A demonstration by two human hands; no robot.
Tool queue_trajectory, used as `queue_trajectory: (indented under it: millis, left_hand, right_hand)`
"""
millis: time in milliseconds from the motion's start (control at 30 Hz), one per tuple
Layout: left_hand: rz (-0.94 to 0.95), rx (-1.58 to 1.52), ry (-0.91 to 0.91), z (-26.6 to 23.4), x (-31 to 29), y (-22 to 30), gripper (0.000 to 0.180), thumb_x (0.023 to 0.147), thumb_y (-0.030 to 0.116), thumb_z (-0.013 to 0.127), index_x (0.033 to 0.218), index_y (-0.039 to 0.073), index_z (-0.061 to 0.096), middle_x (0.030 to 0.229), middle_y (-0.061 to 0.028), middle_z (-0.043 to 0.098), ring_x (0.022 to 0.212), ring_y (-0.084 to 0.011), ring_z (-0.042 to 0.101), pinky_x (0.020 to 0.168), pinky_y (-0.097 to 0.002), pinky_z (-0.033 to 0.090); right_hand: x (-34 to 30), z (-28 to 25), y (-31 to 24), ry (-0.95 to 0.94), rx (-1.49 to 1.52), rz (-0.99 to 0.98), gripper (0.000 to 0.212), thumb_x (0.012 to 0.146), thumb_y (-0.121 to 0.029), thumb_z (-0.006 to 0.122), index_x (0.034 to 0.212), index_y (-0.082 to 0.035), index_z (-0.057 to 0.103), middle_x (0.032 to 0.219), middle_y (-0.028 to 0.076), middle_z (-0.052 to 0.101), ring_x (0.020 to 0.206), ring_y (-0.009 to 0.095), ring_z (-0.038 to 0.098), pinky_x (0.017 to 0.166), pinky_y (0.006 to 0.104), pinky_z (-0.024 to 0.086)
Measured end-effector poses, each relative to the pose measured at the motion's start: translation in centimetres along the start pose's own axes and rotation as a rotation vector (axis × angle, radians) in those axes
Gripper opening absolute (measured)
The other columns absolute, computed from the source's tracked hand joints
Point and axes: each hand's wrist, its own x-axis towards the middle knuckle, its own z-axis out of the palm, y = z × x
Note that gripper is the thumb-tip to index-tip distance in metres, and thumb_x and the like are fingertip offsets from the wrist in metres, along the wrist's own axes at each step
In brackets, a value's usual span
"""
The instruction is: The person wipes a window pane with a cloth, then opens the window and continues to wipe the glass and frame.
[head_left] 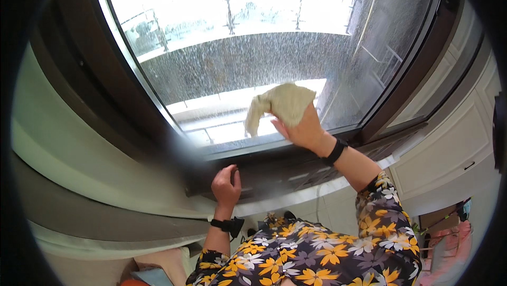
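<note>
While the right grip [307, 131] grasps a beige cloth [290, 101], the cloth covers most of its fingers; the thumb shows at the lower left edge, and finger pressure cannot be told. One end of the cloth hangs down on the left side. The cloth is positioned at the lower part of the glass pane [253, 62]; whether its full face touches the glass cannot be told. A black wristband [336, 152] encircles the right wrist.

The left grip [226, 184] is released, with fingers loosely curled, near the bottom of the dark brown window frame [87, 75] and below the cloth. A black strap unit [229, 226] is fitted to the left wrist. Both arms extend from a dark garment [331, 253] with yellow, white and grey flowers.

The pane carries fine whitish streaks and specks. Behind it, railings [229, 9] are visible. At the right is a white cabinet [438, 159] with a dark handle [469, 165]; a pink item [454, 241] is at the lower right.
</note>
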Motion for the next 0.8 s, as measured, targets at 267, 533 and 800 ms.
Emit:
queue_trajectory:
  millis: [267, 533, 800]
  left_hand:
    - [0.016, 0.055, 0.011, 0.7, -1.1, -1.1, 0.012, 0.086, 0.011, 0.068, 0.095, 0.004, 0.070, 0.085, -0.0145, 0.070, 0.076, -0.0342, 0.067, 0.069, -0.0411, 0.054]
    - [-0.066, 0.035, 0.031, 0.7, -0.9, -1.2, 0.016, 0.088, 0.011, 0.067, 0.101, 0.003, 0.070, 0.088, -0.0141, 0.071, 0.079, -0.0328, 0.069, 0.072, -0.0405, 0.055]
    - [-0.079, -0.186, -0.089, 3.1, 0.2, -1.9, 0.019, 0.091, 0.008, 0.066, 0.110, 0.002, 0.067, 0.090, -0.0126, 0.072, 0.079, -0.0225, 0.070, 0.073, -0.0329, 0.056]
  right_hand:
    - [3.3, -3.7, 2.6, 0.271, -0.202, 0.051, 0.040, 0.090, -0.027, 0.064, 0.128, -0.017, 0.063, 0.124, 0.011, 0.064, 0.112, 0.032, 0.059, 0.099, 0.0512, 0.041]
    - [0.7, -0.5, 1.5, 0.164, 0.003, 0.073, 0.045, 0.090, -0.031, 0.062, 0.132, -0.015, 0.060, 0.131, 0.014, 0.057, 0.118, 0.038, 0.053, 0.100, 0.0509, 0.039]
    - [-1.0, -0.2, 4.2, 0.113, -0.234, -0.110, 0.041, 0.085, -0.022, 0.065, 0.126, -0.016, 0.064, 0.122, 0.007, 0.065, 0.114, 0.028, 0.060, 0.097, 0.0461, 0.044]
